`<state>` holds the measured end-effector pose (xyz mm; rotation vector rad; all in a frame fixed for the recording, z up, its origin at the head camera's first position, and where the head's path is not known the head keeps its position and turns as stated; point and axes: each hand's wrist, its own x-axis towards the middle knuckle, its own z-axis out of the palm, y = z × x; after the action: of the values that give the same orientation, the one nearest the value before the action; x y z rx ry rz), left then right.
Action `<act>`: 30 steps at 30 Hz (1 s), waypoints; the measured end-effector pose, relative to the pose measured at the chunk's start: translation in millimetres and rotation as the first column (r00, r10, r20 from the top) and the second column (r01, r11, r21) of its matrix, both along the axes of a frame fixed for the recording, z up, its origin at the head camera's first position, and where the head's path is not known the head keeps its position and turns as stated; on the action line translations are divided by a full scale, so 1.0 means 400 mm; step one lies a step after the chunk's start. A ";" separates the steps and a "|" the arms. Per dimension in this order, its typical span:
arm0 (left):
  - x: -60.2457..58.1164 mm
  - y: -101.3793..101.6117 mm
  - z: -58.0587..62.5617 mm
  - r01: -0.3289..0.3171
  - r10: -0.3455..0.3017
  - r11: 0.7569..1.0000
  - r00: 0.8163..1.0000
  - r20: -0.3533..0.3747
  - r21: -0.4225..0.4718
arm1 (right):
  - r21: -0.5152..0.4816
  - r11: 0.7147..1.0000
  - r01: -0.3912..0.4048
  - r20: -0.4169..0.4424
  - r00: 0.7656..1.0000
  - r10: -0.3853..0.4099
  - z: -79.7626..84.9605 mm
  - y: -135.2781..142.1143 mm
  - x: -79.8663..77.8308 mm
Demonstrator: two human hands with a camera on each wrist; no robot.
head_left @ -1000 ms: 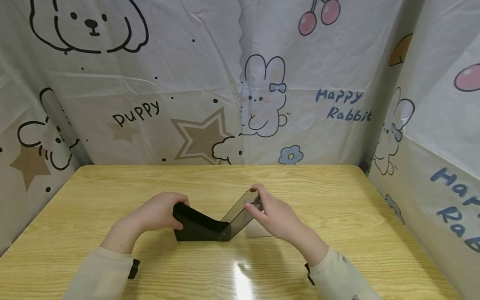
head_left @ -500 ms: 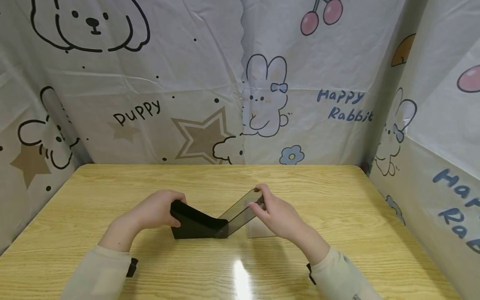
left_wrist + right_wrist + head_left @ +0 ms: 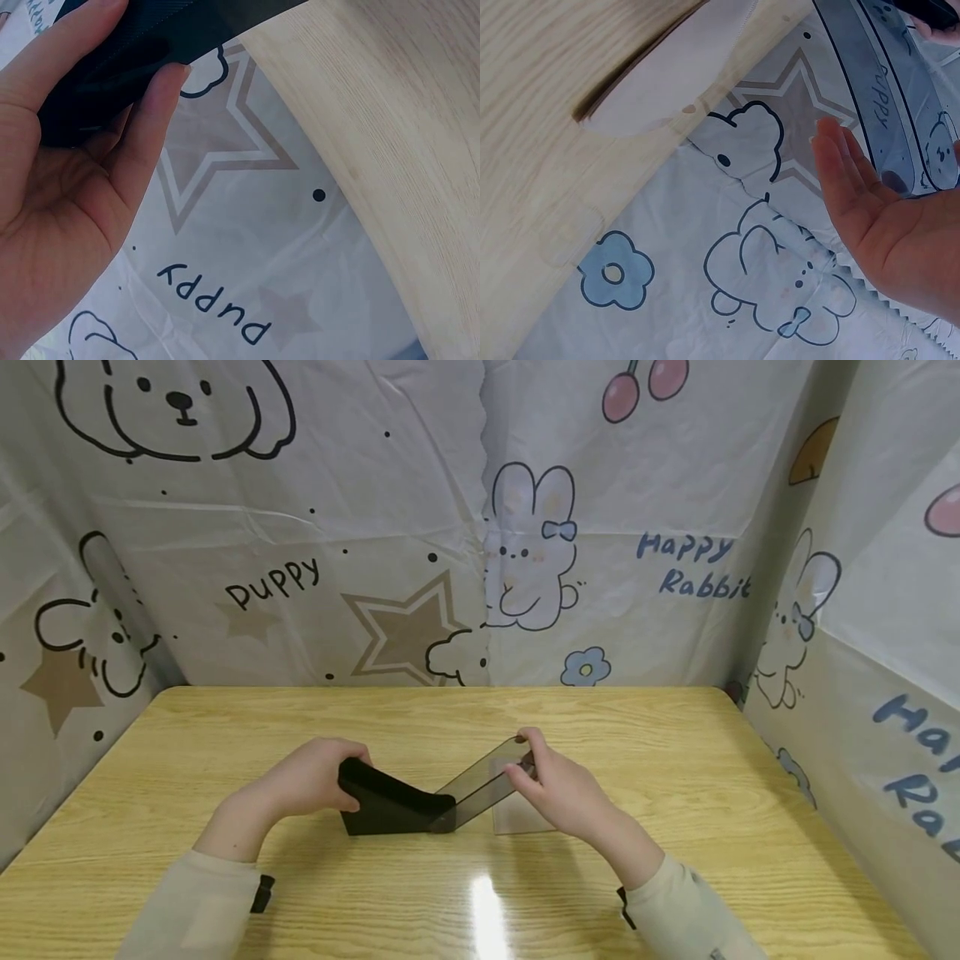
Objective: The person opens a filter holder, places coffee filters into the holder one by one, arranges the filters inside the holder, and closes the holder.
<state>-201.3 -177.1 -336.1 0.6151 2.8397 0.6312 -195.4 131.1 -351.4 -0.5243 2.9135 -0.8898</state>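
Note:
A black wedge-shaped box (image 3: 390, 810) sits on the table, with a smoky see-through lid (image 3: 480, 787) hinged at its low right end. The lid slants up to the right, swung away from the box. My left hand (image 3: 318, 777) grips the box's tall left end; in the left wrist view its dark wall (image 3: 172, 37) lies between thumb and fingers. At the lid's raised far end, my right hand (image 3: 561, 785) pinches the edge between thumb and fingers. The right wrist view shows the clear lid panel (image 3: 877, 97) beside that hand. Below the lid lies a flat whitish square pad (image 3: 517, 817), partly hidden by the right hand.
The wood-grain table (image 3: 225, 718) runs back to a printed cloth wall (image 3: 360, 527) of cartoon animals and stars. Another cloth side (image 3: 892, 693) closes in the right. A bright light reflection (image 3: 489, 914) shows on the front of the tabletop.
The lid has tilted down a little further from the box, its held end moving right with my right hand. My left hand and the box have shifted slightly left.

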 end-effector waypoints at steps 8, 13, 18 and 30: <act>0.000 -0.003 -0.002 -0.006 0.006 1.000 1.000 0.015 0.001 | 0.017 1.000 0.000 0.007 1.000 0.000 0.002 0.004 0.000; -0.005 -0.003 -0.005 0.007 -0.007 1.000 1.000 0.001 0.000 | 0.052 0.999 -0.016 0.008 1.000 0.016 0.010 0.013 -0.002; -0.007 -0.003 -0.006 0.011 -0.011 1.000 1.000 -0.003 -0.003 | 0.044 0.999 -0.006 -0.008 1.000 0.007 0.022 0.038 -0.021; -0.002 -0.003 -0.003 -0.004 0.004 1.000 1.000 0.005 -0.003 | 0.340 0.934 0.106 0.089 0.986 -0.144 -0.028 0.061 -0.111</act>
<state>-202.0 -178.4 -337.3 0.6062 2.8379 0.6281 -239.8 155.4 -362.7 -0.2557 2.9270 -0.3987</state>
